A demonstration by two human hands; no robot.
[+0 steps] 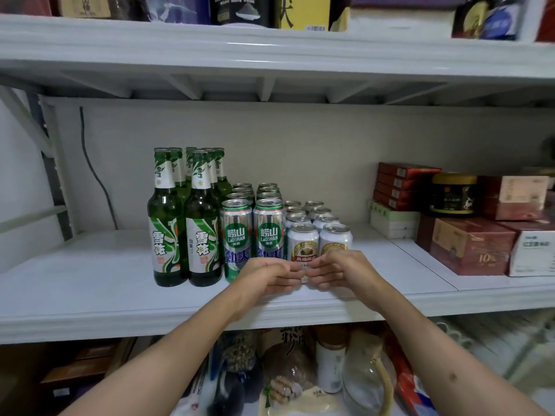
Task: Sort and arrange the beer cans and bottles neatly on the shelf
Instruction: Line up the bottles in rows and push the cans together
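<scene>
Two rows each of green bottles, tall green cans and short white cans stand upright on the white shelf, running near to far. The left hand and right hand meet before the white cans, fingers loosely curled; grip unclear. Red boxes sit right.

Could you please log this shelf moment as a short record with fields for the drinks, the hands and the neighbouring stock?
shelf: white middle shelf
bottles: green Snow beer bottles, upright, two columns, leftmost
tall cans: Laoshan cans, two columns, right of the bottles
short cans: white cans with gold emblem, two columns, rightmost
left hand: left hand at the base of the front cans; grip unclear
right hand: right hand likewise, fingertips near the left's
neighbouring stock: red cartons, far right
</scene>
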